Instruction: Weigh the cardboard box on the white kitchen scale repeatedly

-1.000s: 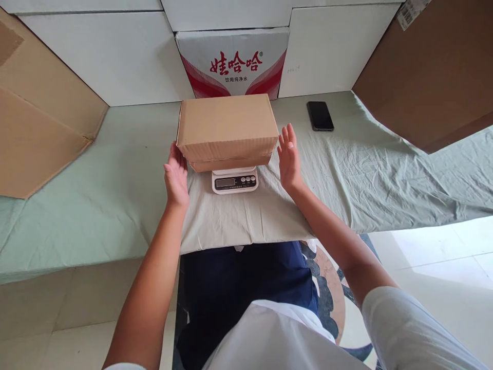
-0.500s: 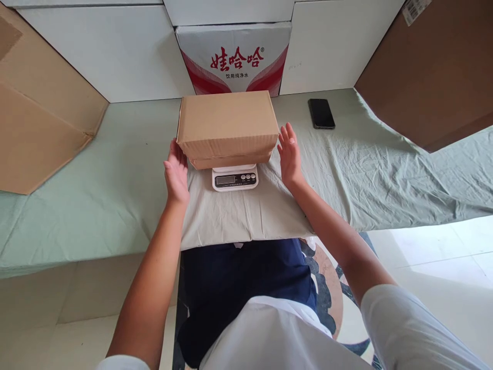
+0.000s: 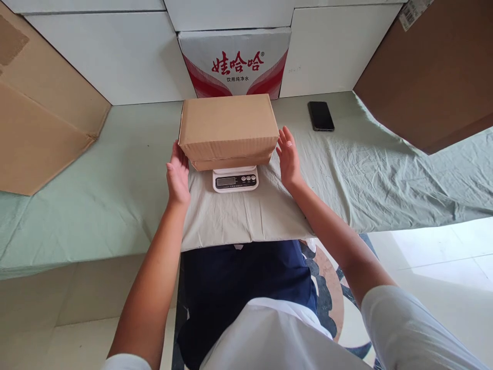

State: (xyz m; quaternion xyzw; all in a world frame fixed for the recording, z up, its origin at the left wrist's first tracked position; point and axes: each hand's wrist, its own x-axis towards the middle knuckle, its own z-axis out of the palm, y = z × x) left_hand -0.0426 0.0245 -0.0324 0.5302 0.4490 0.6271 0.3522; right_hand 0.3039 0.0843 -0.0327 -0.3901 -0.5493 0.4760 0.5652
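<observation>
A brown cardboard box (image 3: pixel 229 121) sits on a small white kitchen scale (image 3: pixel 235 181), which juts out below the box's front edge with its display and buttons. At the box's left side is my left hand (image 3: pixel 178 176), palm turned inward, its fingers stretched along the cardboard and partly hidden behind the corner. My right hand (image 3: pixel 288 158) stands at the opposite side, fingers extended near the right front corner. Whether either palm presses on the box I cannot tell. Both hands look open, and the scale bears the box.
A black phone (image 3: pixel 321 115) lies on the green cloth (image 3: pixel 331 174) to the right. Behind the box stands a white and red printed carton (image 3: pixel 235 61) against white panels. Large cardboard boxes flank the table at left (image 3: pixel 46 113) and right (image 3: pixel 427 77).
The whole view has shifted slightly, so the far side of the table appears a little lower. The box, scale and both hands keep the same arrangement.
</observation>
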